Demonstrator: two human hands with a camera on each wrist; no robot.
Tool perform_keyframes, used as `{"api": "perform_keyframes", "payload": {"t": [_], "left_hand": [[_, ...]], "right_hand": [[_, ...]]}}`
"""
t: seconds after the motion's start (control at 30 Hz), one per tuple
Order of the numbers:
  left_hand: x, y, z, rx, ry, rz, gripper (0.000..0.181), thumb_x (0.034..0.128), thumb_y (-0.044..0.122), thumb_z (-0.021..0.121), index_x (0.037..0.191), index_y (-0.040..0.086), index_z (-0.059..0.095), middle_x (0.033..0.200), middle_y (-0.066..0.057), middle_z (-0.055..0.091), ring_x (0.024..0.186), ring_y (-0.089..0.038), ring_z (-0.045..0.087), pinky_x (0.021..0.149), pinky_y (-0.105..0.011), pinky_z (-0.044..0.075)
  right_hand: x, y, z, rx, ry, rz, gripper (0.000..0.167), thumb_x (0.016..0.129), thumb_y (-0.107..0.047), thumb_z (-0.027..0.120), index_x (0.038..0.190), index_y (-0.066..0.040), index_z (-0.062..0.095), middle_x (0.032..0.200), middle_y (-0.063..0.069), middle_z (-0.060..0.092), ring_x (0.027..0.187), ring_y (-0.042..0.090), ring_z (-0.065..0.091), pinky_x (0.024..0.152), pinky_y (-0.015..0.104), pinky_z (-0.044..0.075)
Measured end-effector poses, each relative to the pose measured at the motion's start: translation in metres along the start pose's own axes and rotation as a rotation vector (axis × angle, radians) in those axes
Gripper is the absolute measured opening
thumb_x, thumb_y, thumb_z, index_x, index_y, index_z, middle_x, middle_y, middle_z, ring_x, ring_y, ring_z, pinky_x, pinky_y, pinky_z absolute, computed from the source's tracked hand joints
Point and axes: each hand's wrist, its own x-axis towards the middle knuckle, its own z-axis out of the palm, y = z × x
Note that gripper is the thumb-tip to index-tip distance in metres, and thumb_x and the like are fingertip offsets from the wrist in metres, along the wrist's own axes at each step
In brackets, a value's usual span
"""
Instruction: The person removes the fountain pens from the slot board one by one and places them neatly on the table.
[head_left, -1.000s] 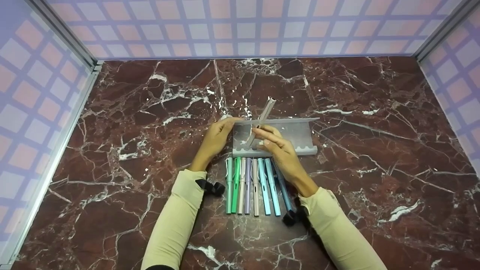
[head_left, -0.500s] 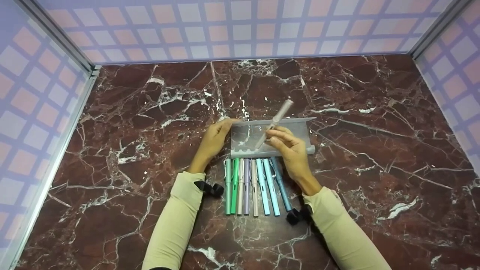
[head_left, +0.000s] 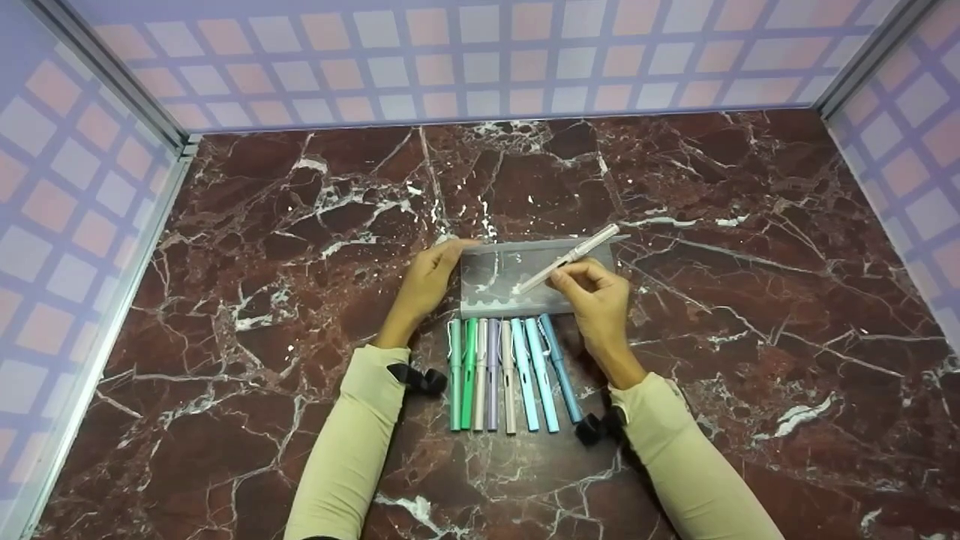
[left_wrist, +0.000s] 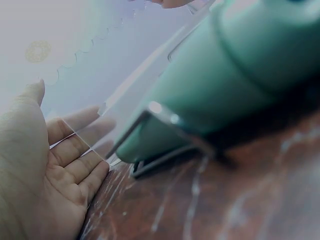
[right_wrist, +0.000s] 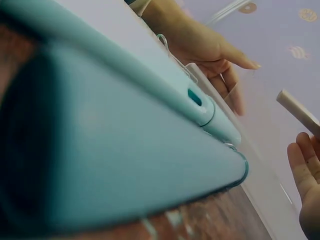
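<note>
My right hand (head_left: 602, 298) pinches a pale pinkish pen (head_left: 590, 244) between thumb and fingers, over a clear plastic pen holder (head_left: 480, 281) with a scalloped front. The pen slants, its upper end to the far right. At the holder's left end, my left hand (head_left: 429, 277) touches the plastic; in the left wrist view several of its extended fingers (left_wrist: 75, 147) show through the clear panel, thumb apart. Before the holder lie several pens side by side: a teal-green pen (head_left: 455, 375), a green pen (head_left: 469, 375), a purple pen (head_left: 493, 375), light blue pens (head_left: 527, 375) and a dark blue pen (head_left: 561, 367).
A dark red marbled table top (head_left: 750, 300) carries everything. Checked panels (head_left: 480, 67) enclose it at the back and both sides. Black wrist camera mounts (head_left: 425, 380) hang low beside the row of pens.
The pale pen has shifted right with my right hand and tilted from steep to much flatter. My left hand stays at the holder's left end.
</note>
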Motion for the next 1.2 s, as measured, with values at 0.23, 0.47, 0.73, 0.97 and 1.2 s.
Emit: {"api": "perform_keyframes", "payload": {"t": [0.23, 0.47, 0.73, 0.97, 1.2], "left_hand": [[0.001, 0.001, 0.000, -0.016, 0.009, 0.007, 0.034, 0.1087, 0.018, 0.042, 0.123, 0.005, 0.070, 0.123, -0.014, 0.070, 0.113, -0.029, 0.065, 0.103, -0.042, 0.046], [0.002, 0.003, 0.000, -0.015, 0.011, -0.015, 0.034, 0.1085, 0.021, 0.043, 0.123, 0.006, 0.070, 0.122, -0.014, 0.070, 0.112, -0.030, 0.064, 0.104, -0.045, 0.045], [0.001, 0.001, 0.002, -0.049, 0.013, -0.035, 0.035, 0.1087, 0.021, 0.043, 0.123, 0.003, 0.069, 0.121, -0.017, 0.070, 0.110, -0.032, 0.065, 0.104, -0.046, 0.046], [-0.002, 0.011, 0.002, -0.084, 0.001, -0.008, 0.034, 0.1080, 0.009, 0.040, 0.123, -0.007, 0.066, 0.123, -0.027, 0.067, 0.115, -0.043, 0.062, 0.105, -0.050, 0.044], [-0.008, 0.036, -0.001, -0.063, 0.011, -0.006, 0.033, 0.1075, 0.010, 0.042, 0.121, -0.006, 0.067, 0.122, -0.025, 0.068, 0.115, -0.043, 0.061, 0.105, -0.044, 0.046]], "right_hand": [[-0.005, -0.003, -0.010, -0.017, -0.128, -0.007, 0.018, 0.084, 0.006, 0.074, 0.085, 0.021, 0.064, 0.081, 0.004, 0.064, 0.076, 0.013, 0.069, 0.076, 0.030, 0.061], [-0.016, -0.008, -0.030, 0.023, -0.177, -0.015, 0.006, 0.083, 0.012, 0.070, 0.079, 0.010, 0.066, 0.081, 0.009, 0.067, 0.076, 0.012, 0.066, 0.071, 0.022, 0.058], [-0.024, -0.011, -0.035, 0.057, -0.095, 0.048, 0.020, 0.084, 0.017, 0.056, 0.068, 0.015, 0.044, 0.070, 0.011, 0.070, 0.063, 0.020, 0.070, 0.055, 0.027, 0.059], [-0.023, -0.009, -0.040, 0.122, -0.119, 0.141, 0.025, 0.087, 0.017, 0.063, 0.107, 0.016, 0.048, 0.085, 0.017, 0.070, 0.059, 0.027, 0.070, 0.055, 0.040, 0.060], [-0.027, -0.010, -0.056, 0.181, -0.123, 0.214, 0.053, 0.092, 0.012, 0.061, 0.142, 0.014, 0.042, 0.104, 0.013, 0.075, 0.077, 0.023, 0.075, 0.070, 0.036, 0.062]]}}
